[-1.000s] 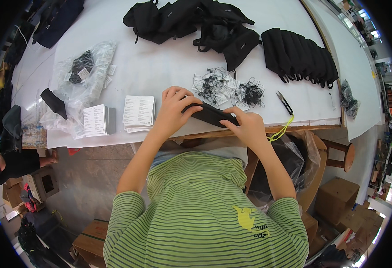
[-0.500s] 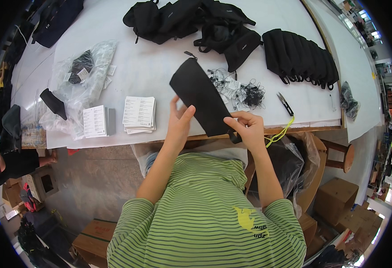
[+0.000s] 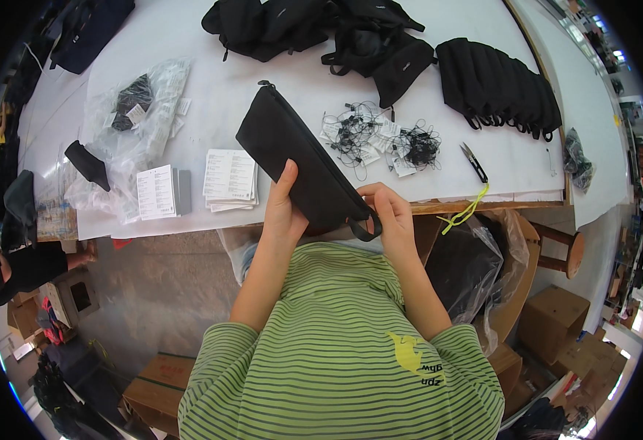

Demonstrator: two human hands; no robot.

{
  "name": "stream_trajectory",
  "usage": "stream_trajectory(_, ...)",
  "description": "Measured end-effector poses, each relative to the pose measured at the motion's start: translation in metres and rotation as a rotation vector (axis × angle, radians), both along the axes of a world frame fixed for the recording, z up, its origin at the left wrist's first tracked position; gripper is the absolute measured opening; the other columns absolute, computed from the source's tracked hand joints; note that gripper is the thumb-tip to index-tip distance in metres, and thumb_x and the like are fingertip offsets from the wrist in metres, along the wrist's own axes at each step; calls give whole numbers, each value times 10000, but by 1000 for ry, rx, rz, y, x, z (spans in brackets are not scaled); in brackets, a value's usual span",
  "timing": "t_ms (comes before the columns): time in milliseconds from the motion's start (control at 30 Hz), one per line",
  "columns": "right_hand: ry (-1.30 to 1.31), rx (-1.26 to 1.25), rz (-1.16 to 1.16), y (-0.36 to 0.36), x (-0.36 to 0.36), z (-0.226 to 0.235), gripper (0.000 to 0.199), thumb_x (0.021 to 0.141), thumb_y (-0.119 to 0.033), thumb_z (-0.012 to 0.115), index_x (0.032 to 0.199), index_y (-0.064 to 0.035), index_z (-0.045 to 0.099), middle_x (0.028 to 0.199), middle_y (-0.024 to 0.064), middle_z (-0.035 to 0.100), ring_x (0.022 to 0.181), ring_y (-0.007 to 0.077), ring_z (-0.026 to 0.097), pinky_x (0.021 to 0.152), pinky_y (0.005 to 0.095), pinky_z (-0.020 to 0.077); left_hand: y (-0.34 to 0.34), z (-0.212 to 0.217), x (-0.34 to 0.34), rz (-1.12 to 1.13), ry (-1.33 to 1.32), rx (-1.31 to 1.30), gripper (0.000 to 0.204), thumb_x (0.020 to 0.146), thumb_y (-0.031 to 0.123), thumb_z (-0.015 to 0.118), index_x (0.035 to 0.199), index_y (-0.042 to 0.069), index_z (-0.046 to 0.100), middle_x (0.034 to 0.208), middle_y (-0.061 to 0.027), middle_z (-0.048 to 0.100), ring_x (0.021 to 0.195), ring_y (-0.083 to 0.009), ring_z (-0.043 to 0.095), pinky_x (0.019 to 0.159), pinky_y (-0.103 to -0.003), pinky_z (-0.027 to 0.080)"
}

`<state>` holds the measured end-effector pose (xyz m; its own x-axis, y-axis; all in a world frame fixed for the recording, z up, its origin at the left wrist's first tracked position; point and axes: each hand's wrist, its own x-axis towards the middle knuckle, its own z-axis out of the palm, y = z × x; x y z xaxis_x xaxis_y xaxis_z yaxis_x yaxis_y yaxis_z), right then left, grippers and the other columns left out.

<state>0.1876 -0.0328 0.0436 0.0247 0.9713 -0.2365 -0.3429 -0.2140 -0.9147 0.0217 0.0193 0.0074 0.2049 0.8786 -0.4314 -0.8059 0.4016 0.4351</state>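
Note:
A flat black zippered pouch [image 3: 296, 158] is held tilted over the table's near edge. Its zipper runs along the right long side, and a small wrist loop [image 3: 366, 227] hangs from the near end. My left hand [image 3: 285, 214] grips the pouch's lower left side, thumb on its face and fingers hidden beneath. At the near right corner, beside the loop, my right hand [image 3: 392, 218] is closed on the edge with curled fingers. Just beyond the pouch lie white tags with tangled black strings [image 3: 357, 136] and another bundle of strings [image 3: 417, 149].
Two stacks of printed white cards [image 3: 230, 178] [image 3: 156, 193] lie at left, near clear plastic bags [image 3: 167, 95]. Thread snips [image 3: 475, 163] with a yellow cord rest at right. Overlapping black pouches [image 3: 497, 88] and a pile of black bags [image 3: 285, 26] lie farther back.
The pouch has shifted left and turned so its zipper side shows more. My left thumb now lies across its face, and my right hand has moved slightly left.

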Motion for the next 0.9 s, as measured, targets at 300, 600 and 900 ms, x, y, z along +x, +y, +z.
stream_trajectory(300,-482,266,226,-7,20,14,320,763,-67,685,1067,18,632,781,40,527,722,111,493,683,229,394,-2,10,0,82,118,45,420,882,337,634,1192,66,547,1112,-67,623,1014,-209,599,914,-371,486)
stream_trajectory(600,-610,239,23,-17,18,7,142,766,-76,721,887,-17,675,770,37,655,716,128,627,693,241,478,-2,16,-3,145,118,31,501,858,237,660,1282,68,452,1147,-68,574,1052,-210,571,926,-387,483)
stream_trajectory(900,-268,109,396,-8,38,0,202,844,-129,656,1005,-8,633,941,35,619,868,118,564,814,261,431,-4,14,-6,132,55,54,484,846,223,667,1250,45,470,1103,-69,595,999,-221,601,895,-382,507)
